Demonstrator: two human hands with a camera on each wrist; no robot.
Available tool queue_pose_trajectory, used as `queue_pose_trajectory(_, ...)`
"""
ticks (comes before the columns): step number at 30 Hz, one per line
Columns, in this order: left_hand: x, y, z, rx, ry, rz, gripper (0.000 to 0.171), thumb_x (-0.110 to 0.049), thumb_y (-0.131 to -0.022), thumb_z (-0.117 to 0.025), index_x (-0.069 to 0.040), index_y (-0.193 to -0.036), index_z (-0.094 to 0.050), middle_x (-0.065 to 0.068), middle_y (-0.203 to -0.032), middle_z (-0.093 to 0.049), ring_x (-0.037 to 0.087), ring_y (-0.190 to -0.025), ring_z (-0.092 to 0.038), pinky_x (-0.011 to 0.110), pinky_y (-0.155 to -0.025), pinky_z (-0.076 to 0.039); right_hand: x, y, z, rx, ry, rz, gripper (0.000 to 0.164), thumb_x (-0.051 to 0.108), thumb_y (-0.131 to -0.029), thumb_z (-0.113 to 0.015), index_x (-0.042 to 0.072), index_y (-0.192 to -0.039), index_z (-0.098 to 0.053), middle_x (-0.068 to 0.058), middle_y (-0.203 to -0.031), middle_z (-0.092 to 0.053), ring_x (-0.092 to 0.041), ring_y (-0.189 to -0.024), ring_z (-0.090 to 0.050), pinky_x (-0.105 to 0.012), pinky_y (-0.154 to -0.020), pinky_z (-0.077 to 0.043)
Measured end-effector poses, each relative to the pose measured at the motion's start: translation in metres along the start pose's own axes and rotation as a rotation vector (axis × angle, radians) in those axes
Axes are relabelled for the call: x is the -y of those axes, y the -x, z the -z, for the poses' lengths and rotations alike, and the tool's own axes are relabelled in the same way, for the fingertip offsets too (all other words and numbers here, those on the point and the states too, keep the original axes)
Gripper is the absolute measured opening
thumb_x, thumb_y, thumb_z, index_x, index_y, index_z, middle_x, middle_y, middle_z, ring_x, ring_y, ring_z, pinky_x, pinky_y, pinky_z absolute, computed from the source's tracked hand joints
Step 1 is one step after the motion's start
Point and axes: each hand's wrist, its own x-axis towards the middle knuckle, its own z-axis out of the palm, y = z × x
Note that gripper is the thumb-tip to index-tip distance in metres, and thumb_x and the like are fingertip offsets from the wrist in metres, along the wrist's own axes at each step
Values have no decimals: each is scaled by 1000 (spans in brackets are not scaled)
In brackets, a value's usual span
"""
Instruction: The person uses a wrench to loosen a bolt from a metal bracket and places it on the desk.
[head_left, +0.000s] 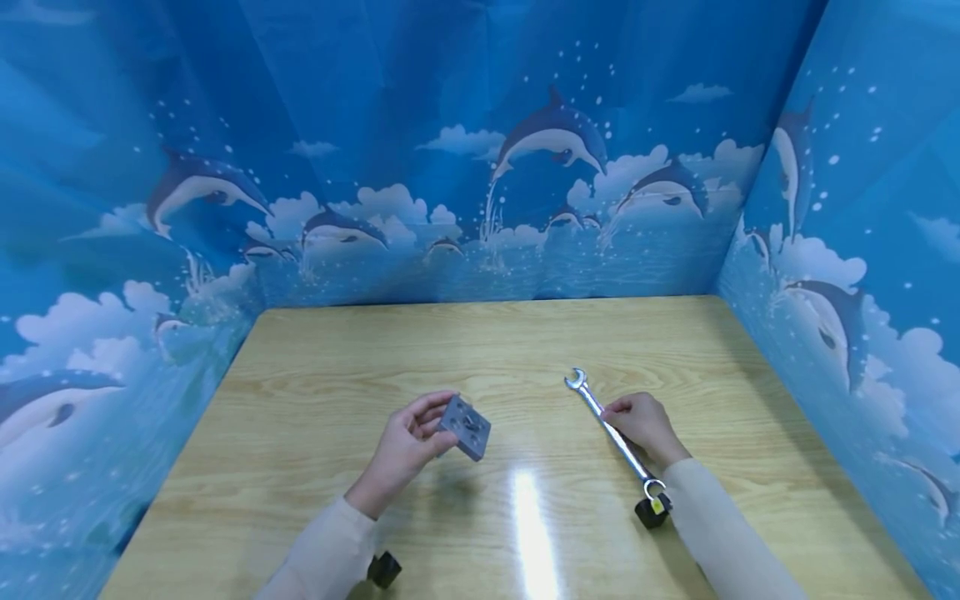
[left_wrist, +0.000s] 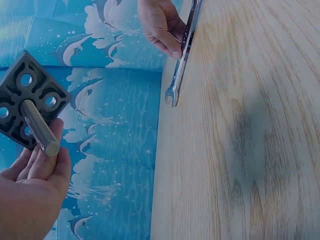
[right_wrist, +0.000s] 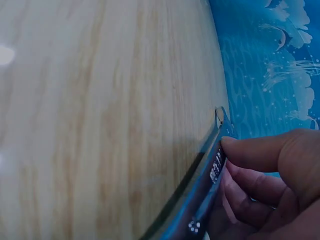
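Note:
My left hand point(head_left: 412, 437) holds a square grey plate point(head_left: 465, 427) by its edge, raised over the table. In the left wrist view the plate shows several round holes, and a threaded rod point(left_wrist: 39, 128) sticks out from its middle, beside the fingers. On the right, my right hand point(head_left: 643, 423) pinches the shank of a shiny combination wrench point(head_left: 617, 437) between thumb and fingers. The wrench's open end points to the back and its ring end to the front. Seen from the right wrist, the thumb presses on the shank near stamped markings.
A light wood table point(head_left: 360, 350) lies below both hands. Blue curtains point(head_left: 420, 125) printed with dolphins stand along its back and sides. A small black block point(head_left: 651, 512) sits at the right wrist, another black block point(head_left: 385, 570) at the left wrist.

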Motion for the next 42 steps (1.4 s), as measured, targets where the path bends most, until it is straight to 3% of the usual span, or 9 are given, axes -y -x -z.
queue_pose_trajectory(6,0,-1,-2,-22,-16,9,66,-12,-77,-80,1,-134,-48,22,-127,-57,23,-111,-61,28,-91,-54,1,1,3,-19,100,13,17,17,-83,-71,2,-87,-72,-7,-80,-69,-18,-68,-58,-26,-57,-48)
queue_pose_trajectory(15,-5,-6,-6,-53,-102,-6,66,-9,-78,-78,-1,-135,-48,18,-127,-59,26,-116,-59,25,-92,-54,-2,0,1,-50,139,48,16,20,-83,-71,4,-84,-73,-4,-78,-70,-17,-68,-58,-26,-59,-46)
queue_pose_trajectory(20,-7,-5,-7,-51,-108,-15,66,-9,-77,-79,-2,-135,-49,17,-126,-59,25,-115,-59,24,-91,-54,7,3,3,-44,154,62,18,20,-84,-70,3,-89,-73,-7,-83,-71,-19,-73,-60,-29,-63,-48)
queue_pose_trajectory(24,-8,-5,-8,-51,-109,-26,66,-9,-76,-80,-4,-135,-49,17,-126,-59,26,-115,-59,24,-92,-54,23,8,3,-76,148,122,23,22,-88,-67,2,-98,-72,-10,-90,-71,-20,-78,-62,-32,-66,-51)
queue_pose_trajectory(31,-7,-5,-11,-62,-115,-38,70,-6,-74,-80,-1,-136,-48,16,-126,-59,27,-115,-58,24,-92,-53,61,23,0,-29,-50,181,26,23,-93,-64,2,-108,-69,-14,-107,-69,-26,-97,-64,-36,-80,-58)
queue_pose_trajectory(37,-5,-6,-15,-76,-144,-53,73,-11,-71,-83,-2,-135,-50,12,-125,-60,24,-114,-59,24,-92,-53,86,39,-8,164,-306,197,34,28,-93,-64,3,-117,-66,-14,-122,-63,-27,-113,-59,-41,-97,-52)
queue_pose_trajectory(42,-3,-7,-20,-86,-221,-121,76,-17,-68,-85,-3,-134,-51,9,-125,-61,22,-113,-60,23,-96,-51,101,53,-17,247,-369,245,36,32,-92,-65,7,-118,-65,-11,-118,-65,-23,-107,-61,-43,-96,-52)
